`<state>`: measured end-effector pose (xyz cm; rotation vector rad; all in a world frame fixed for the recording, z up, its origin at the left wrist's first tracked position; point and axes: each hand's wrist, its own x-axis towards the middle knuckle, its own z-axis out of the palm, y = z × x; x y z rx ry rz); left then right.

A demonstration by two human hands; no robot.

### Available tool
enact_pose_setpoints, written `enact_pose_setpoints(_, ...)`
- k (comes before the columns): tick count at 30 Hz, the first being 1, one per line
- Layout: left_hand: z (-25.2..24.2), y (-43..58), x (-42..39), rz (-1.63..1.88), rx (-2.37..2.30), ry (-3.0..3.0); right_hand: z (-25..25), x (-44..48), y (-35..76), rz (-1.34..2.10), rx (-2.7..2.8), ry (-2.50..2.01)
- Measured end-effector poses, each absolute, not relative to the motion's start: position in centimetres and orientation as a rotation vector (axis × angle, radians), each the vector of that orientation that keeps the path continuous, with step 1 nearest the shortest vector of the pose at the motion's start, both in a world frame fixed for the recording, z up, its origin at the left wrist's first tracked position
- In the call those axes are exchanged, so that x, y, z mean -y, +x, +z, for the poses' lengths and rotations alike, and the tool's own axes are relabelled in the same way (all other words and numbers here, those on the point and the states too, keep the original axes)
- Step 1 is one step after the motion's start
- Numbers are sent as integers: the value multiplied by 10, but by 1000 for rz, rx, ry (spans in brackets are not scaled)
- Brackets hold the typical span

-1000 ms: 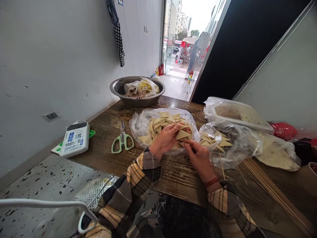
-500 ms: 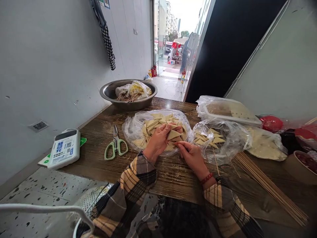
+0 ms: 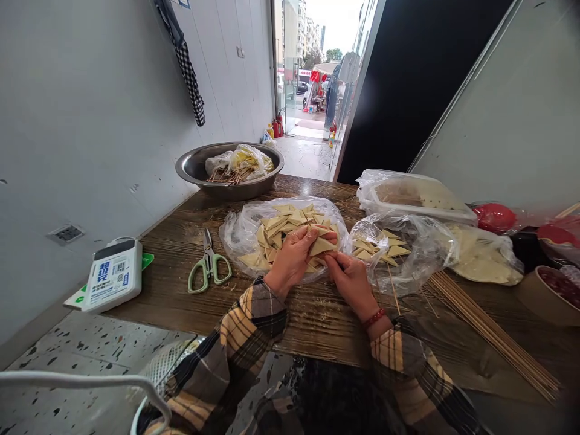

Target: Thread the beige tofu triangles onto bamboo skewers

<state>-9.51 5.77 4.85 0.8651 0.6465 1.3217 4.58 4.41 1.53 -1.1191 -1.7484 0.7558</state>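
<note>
My left hand (image 3: pixel 292 257) is closed on a beige folded triangle (image 3: pixel 322 245) that looks like tofu skin, above a pile of similar triangles (image 3: pixel 276 226) in an open clear plastic bag (image 3: pixel 238 226). Thumb and fingers of my right hand (image 3: pixel 352 283) are pinched together at the lower edge of the held triangle; what they grip is too small and hidden to name. Right of that hand, a second clear bag (image 3: pixel 428 241) contains more triangles (image 3: pixel 389 244). One thin skewer (image 3: pixel 393 290) slants out at its near side.
Green-handled scissors (image 3: pixel 209 266) lie left of the pile. Behind stands a metal basin (image 3: pixel 190 175) with bagged skewers. A bundle of bamboo skewers (image 3: pixel 493 338), a wrapped white tray (image 3: pixel 426 208) and a bowl (image 3: pixel 544 296) occupy the right side. A white device (image 3: pixel 113 275) sits at the left edge.
The view has shifted slightly. My right hand has come up a little, closer to the triangle in my left hand. Both hands stay closed.
</note>
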Motion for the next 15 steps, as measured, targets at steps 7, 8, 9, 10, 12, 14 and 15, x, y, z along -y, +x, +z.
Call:
enact_pose_setpoints(7, 44, -94, -62, 1301, -638, 899, 18, -45, 50, 706, 1711, -1119)
enact_pose_setpoints(8, 44, -97, -64, 1320, -644, 900, 18, -45, 51, 695, 1695, -1123)
enact_pose_setpoints(9, 44, -100, -66, 1347, -660, 903, 17, -45, 53, 682, 1670, -1133)
enact_pose_setpoints(10, 45, -103, -67, 1387, -689, 910, 18, -46, 55, 664, 1640, -1148)
enact_pose_setpoints(12, 45, -109, -71, 1483, -787, 952, 19, -46, 59, 628, 1574, -1182)
enact_pose_setpoints(14, 45, -114, -73, 1557, -921, 1039, 21, -47, 62, 615, 1507, -1202)
enact_pose_setpoints(15, 44, -116, -74, 1576, -993, 1099, 22, -47, 63, 622, 1478, -1205)
